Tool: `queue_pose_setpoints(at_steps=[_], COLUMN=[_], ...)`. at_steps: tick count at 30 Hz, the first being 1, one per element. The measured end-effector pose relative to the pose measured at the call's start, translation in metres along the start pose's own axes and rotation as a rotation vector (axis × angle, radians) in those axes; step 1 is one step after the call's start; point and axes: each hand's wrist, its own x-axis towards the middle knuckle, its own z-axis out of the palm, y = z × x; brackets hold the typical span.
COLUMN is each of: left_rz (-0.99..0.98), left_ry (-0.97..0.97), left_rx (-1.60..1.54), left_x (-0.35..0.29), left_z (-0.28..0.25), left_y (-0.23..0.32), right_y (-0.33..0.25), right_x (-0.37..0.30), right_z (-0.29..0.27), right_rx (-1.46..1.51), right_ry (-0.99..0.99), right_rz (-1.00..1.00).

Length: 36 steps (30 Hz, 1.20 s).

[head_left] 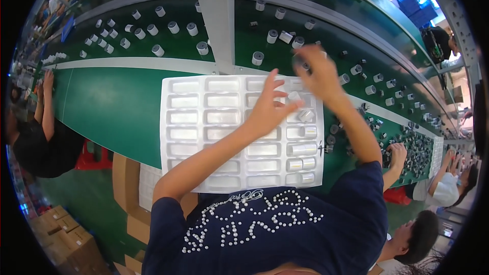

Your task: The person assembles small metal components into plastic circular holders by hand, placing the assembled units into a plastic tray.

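Observation:
A white plastic tray with rows of oblong pockets lies in front of me. Over its far right part is my left hand, fingers spread, the thumb close to a small white cylinder. A second cylinder leans tilted in the pocket nearer to me. Several more white cylinders lie on their sides down the right column; the other columns I can see hold none. My right hand is smeared by motion at the tray's far right corner, beside a dark round shape; whether it grips this I cannot tell.
Beyond a pale rail, a green belt carries several upright white cylinders with grey ends. A grey post rises behind the tray. Small dark metal parts heap on the right, by another person's hand. Cardboard boxes stand lower left.

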Motion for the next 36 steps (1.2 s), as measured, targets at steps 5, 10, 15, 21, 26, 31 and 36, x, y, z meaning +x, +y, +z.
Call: queue_pose_setpoints(at_steps=[5,10,15,21,26,31,36], left_rz=[0.576,0.686,0.615,0.533,0.569,-0.262,-0.360], left_ry=[-0.396,-0.451,-0.382,-0.318,-0.323,-0.303,-0.233], left_rx=[0.845,0.975,0.864,0.935,0.776,-0.256,-0.722], left_x=[-0.019,-0.018,-0.025,-0.029,-0.033,-0.046,-0.038], left_z=[0.018,0.035,0.033,0.061,0.054,-0.008,-0.041], left_y=[-0.020,-0.041,-0.034,-0.033,-0.020,-0.009,0.017], right_y=[0.205,0.308,0.207,0.100,0.125,0.087,0.041], right_x=[0.017,-0.001,0.065,0.147,0.166,0.142,0.066], right_z=[-0.017,-0.020,0.015,0.107,0.133,0.096,0.047], right_rx=[-0.261,-0.391,-0.590,0.091,0.061,0.767,1.514], right_ry=[0.228,0.111,0.173,-0.361,-0.582,-0.394,-0.115], right_rz=[0.344,0.562,0.228,-0.300,-0.088,0.213,0.363])
